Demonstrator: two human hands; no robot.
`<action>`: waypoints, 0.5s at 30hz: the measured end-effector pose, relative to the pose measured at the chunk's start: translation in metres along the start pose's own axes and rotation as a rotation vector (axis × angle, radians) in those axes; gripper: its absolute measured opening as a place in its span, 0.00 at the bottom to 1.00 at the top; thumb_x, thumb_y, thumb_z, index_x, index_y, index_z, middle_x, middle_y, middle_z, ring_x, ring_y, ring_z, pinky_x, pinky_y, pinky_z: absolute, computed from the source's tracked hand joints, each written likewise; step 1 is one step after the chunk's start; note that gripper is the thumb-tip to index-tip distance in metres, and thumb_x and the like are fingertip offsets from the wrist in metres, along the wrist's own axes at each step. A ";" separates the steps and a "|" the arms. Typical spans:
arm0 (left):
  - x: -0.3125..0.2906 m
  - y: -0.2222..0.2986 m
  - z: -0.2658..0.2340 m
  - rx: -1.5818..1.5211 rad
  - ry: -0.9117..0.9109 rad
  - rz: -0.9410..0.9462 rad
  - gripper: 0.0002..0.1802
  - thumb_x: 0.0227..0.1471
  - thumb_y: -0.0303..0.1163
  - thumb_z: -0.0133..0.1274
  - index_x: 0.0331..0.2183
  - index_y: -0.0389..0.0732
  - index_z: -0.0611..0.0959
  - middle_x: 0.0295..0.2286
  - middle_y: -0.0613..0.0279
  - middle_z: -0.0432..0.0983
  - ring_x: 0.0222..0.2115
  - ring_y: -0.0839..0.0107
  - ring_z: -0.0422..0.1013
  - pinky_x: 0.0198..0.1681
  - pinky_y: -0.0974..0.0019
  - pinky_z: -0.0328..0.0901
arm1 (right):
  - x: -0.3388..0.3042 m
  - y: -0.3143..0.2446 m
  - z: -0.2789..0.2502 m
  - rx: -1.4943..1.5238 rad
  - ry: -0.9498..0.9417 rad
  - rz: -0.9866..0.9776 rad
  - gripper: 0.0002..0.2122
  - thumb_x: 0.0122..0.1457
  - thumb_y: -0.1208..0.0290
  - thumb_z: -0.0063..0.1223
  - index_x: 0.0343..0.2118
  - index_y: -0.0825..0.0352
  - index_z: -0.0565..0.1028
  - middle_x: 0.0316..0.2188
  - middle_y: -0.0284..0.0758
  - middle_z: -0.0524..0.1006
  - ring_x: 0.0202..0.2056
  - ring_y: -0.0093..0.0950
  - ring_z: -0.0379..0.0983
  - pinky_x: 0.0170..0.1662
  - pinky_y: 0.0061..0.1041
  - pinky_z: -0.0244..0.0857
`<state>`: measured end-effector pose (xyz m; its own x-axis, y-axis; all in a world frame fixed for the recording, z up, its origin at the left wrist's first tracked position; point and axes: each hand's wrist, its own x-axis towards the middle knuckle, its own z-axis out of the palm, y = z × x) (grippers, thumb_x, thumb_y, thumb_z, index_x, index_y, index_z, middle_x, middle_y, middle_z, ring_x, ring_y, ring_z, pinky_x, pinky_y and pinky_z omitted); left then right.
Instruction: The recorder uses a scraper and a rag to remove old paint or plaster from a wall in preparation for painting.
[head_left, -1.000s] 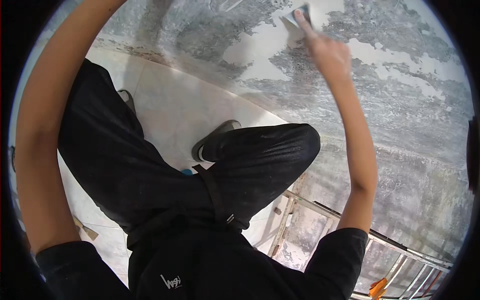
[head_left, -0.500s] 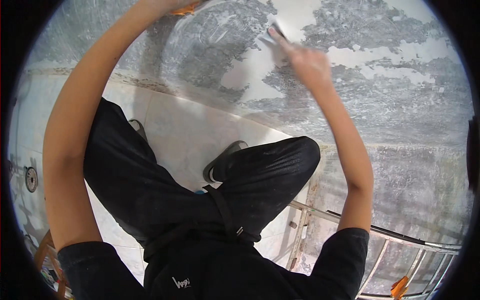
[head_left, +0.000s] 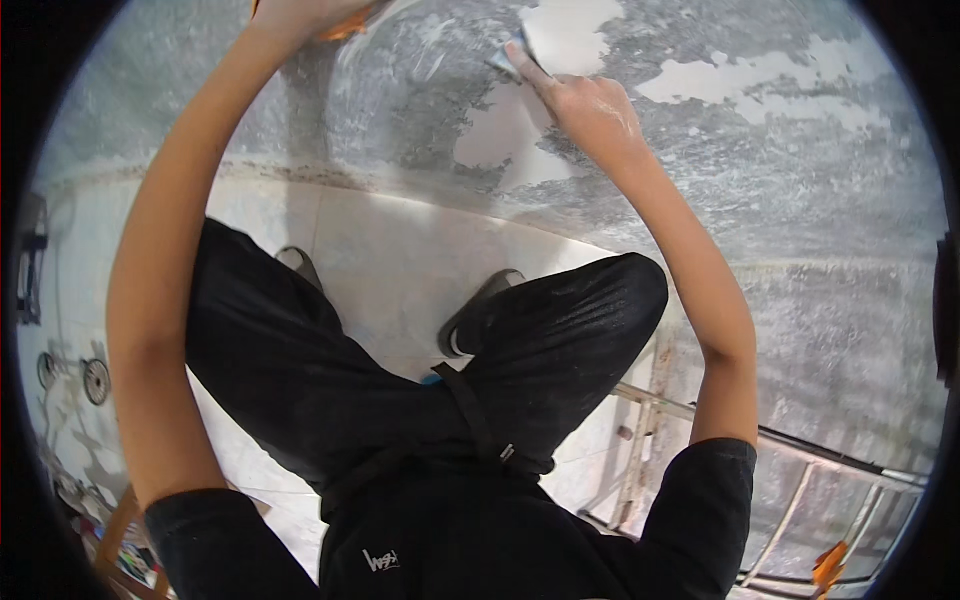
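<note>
Up against the patchy grey wall (head_left: 430, 130), my right hand (head_left: 598, 115) is closed on a putty knife (head_left: 505, 62), index finger stretched along its thin blade. The blade meets the wall beside smooth white patches of filler (head_left: 575, 35); the hand hides most of the handle. At the top edge of the view, my left hand (head_left: 305, 14) is raised to the wall, its fingers cut off by the frame. Something orange (head_left: 347, 26) shows by that hand, too little of it to name.
My bent knees in black trousers stand over a pale tiled floor (head_left: 370, 250). A metal ladder (head_left: 800, 500) lies at the lower right, with an orange piece (head_left: 828, 566) on it. Wheels (head_left: 95, 381) and a wooden frame (head_left: 118, 530) with clutter are on the left.
My right hand has moved a little left along the wall with the putty knife. The left hand has shifted slightly left. The view has tilted slightly, so legs and ladder sit further right.
</note>
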<state>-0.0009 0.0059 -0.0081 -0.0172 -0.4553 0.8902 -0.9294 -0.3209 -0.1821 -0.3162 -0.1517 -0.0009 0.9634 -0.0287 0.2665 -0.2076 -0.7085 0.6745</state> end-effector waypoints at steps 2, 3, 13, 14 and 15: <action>-0.008 -0.006 -0.002 -0.043 -0.124 -0.079 0.50 0.51 0.58 0.52 0.67 0.38 0.62 0.66 0.29 0.46 0.68 0.30 0.37 0.71 0.34 0.31 | 0.002 -0.008 -0.003 0.317 -0.128 0.047 0.30 0.66 0.71 0.49 0.70 0.39 0.60 0.21 0.38 0.79 0.17 0.35 0.74 0.22 0.38 0.69; -0.005 -0.007 -0.005 -0.026 -0.127 -0.064 0.54 0.49 0.60 0.53 0.67 0.37 0.60 0.67 0.28 0.45 0.69 0.30 0.35 0.71 0.35 0.30 | 0.000 -0.011 -0.002 0.322 -0.112 0.067 0.30 0.66 0.71 0.49 0.70 0.39 0.60 0.21 0.38 0.79 0.17 0.35 0.74 0.22 0.38 0.69; 0.000 -0.010 0.011 0.031 -0.055 0.149 0.34 0.57 0.58 0.49 0.51 0.39 0.82 0.62 0.38 0.58 0.65 0.26 0.43 0.63 0.21 0.37 | -0.044 -0.080 0.052 0.916 -0.554 -0.184 0.13 0.68 0.66 0.46 0.51 0.54 0.79 0.28 0.47 0.80 0.33 0.46 0.79 0.39 0.48 0.71; 0.005 -0.014 0.012 0.042 0.004 0.160 0.33 0.57 0.56 0.49 0.50 0.39 0.82 0.62 0.37 0.58 0.64 0.24 0.45 0.63 0.21 0.37 | -0.038 -0.080 0.045 0.916 -0.679 -0.178 0.11 0.68 0.66 0.46 0.46 0.59 0.81 0.30 0.48 0.80 0.36 0.48 0.79 0.41 0.49 0.71; 0.020 -0.012 0.011 -0.020 0.091 0.201 0.30 0.57 0.55 0.47 0.46 0.40 0.84 0.55 0.39 0.70 0.62 0.22 0.48 0.63 0.20 0.38 | -0.034 -0.075 0.043 0.926 -0.650 -0.162 0.11 0.68 0.66 0.46 0.46 0.59 0.81 0.30 0.48 0.80 0.36 0.48 0.79 0.41 0.49 0.71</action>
<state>0.0140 -0.0089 0.0077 -0.2357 -0.4311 0.8710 -0.9108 -0.2145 -0.3527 -0.3262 -0.1281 -0.0902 0.9287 -0.0585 -0.3662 -0.1284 -0.9771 -0.1696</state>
